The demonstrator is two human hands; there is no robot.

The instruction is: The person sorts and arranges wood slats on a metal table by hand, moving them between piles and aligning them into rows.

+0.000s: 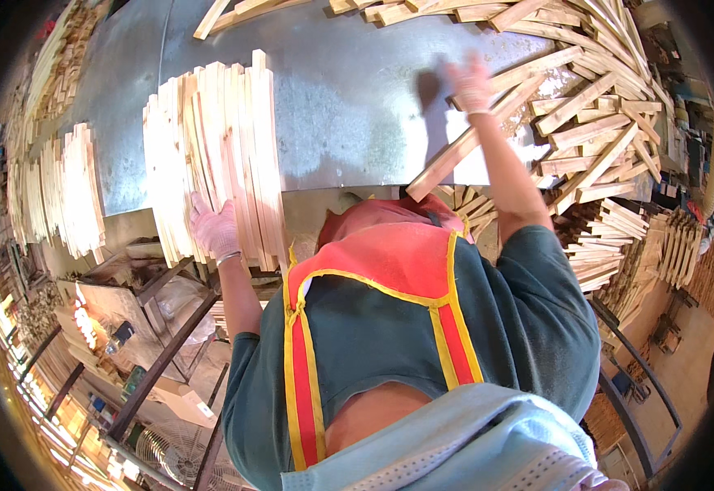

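Note:
My left hand (214,228), in a pale work glove, rests on the near end of a row of wooden strips (222,141) lying side by side on a metal tabletop (345,110). Its fingers are spread and closed around nothing. My right hand (472,86), gloved and blurred by motion, is over the right part of the tabletop with fingers apart. Under or just beside that wrist, a loose wooden strip (449,159) lies slanted, its near end over the table's front edge. Another loose strip (535,69) lies just beyond it.
A heap of jumbled wooden strips (602,129) covers the table's right end, and more strips (430,11) lie along the far side. Left of my row is a second row (65,190). Dark metal bars (161,362) and a floor fan (179,451) stand lower left.

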